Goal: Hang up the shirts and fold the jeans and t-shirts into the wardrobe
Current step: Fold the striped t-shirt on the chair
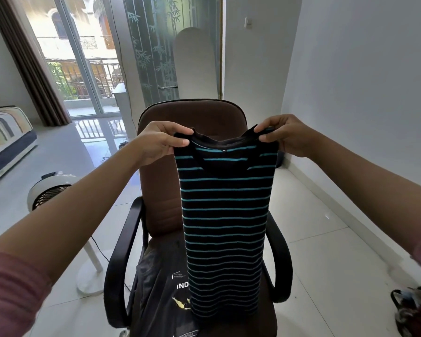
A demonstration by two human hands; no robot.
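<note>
Hands raised, we pinch the striped t-shirt point(225, 210) at its shoulders: our left hand point(161, 142) and right hand point(286, 136) grip it. Below them it hangs over the chair point(192, 122), above a dark t-shirt point(165, 288).

A small white size tag point(223, 150) sits inside the back of the neckline of the black, teal-striped t-shirt point(225, 215); its mark looks like an "M", too small to be certain. Just left of the striped t-shirt's lower edge, a dark t-shirt point(161, 288) on the seat shows white letters "IND", the rest hidden behind the striped one. Smaller print above and below those letters is unreadable.
</note>
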